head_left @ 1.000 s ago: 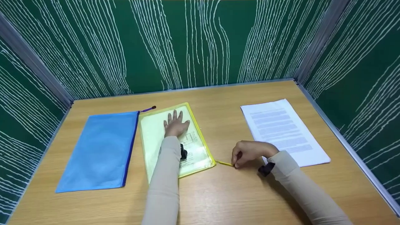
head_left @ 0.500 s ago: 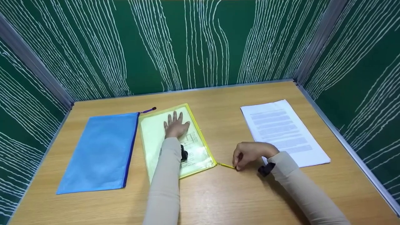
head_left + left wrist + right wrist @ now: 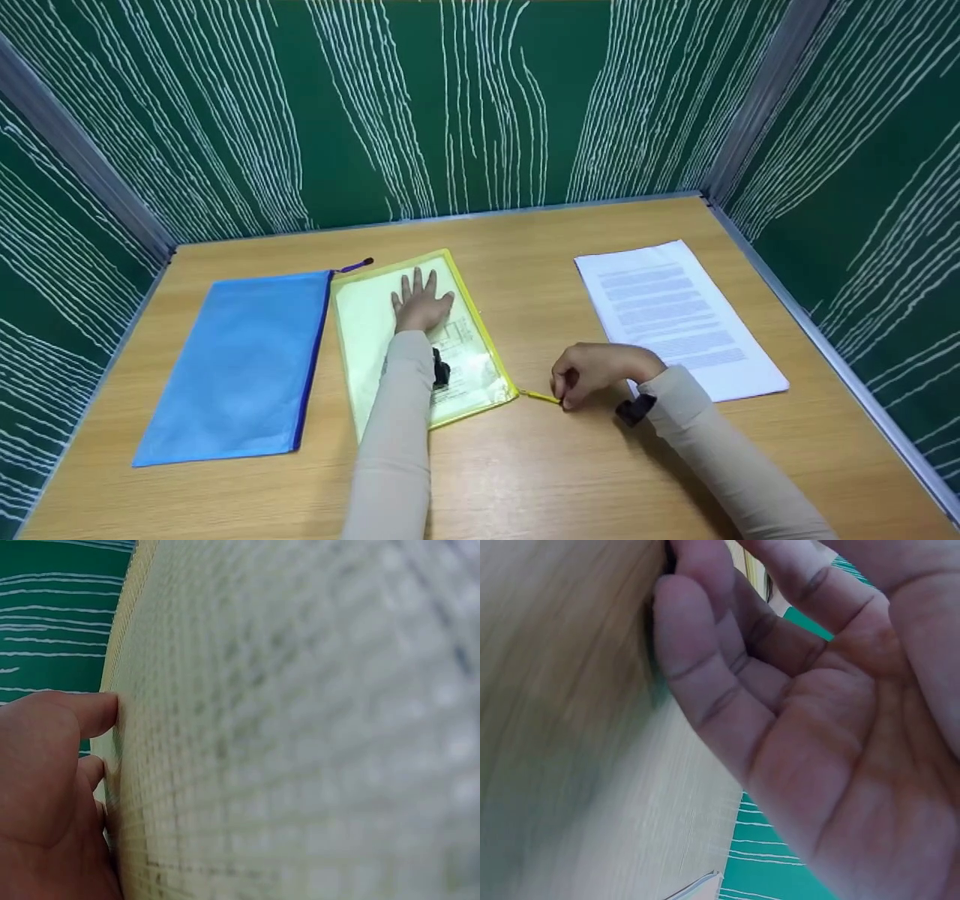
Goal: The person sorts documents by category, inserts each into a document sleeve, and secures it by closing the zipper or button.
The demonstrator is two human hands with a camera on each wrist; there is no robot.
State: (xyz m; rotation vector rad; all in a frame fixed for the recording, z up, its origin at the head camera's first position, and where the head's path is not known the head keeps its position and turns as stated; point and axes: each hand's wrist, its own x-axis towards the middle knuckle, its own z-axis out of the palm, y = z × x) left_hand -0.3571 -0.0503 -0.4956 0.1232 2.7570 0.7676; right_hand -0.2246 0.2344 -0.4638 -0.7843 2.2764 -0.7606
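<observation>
Head view: the left hand [image 3: 421, 309] lies spread on the yellow folder [image 3: 361, 322], at the middle of the table [image 3: 600, 480]. The right hand [image 3: 596, 369] pinches the end of the yellow pull [image 3: 538, 396] at the folder's near right corner. The blue folder [image 3: 240, 367] lies just left of the yellow one; the papers [image 3: 671, 322] lie apart to its right.

Left wrist view: the folder's mesh surface fills most of it, fingers against it.

Right wrist view: the fingers curl, their tips close to the table; what they pinch cannot be made out here.
</observation>
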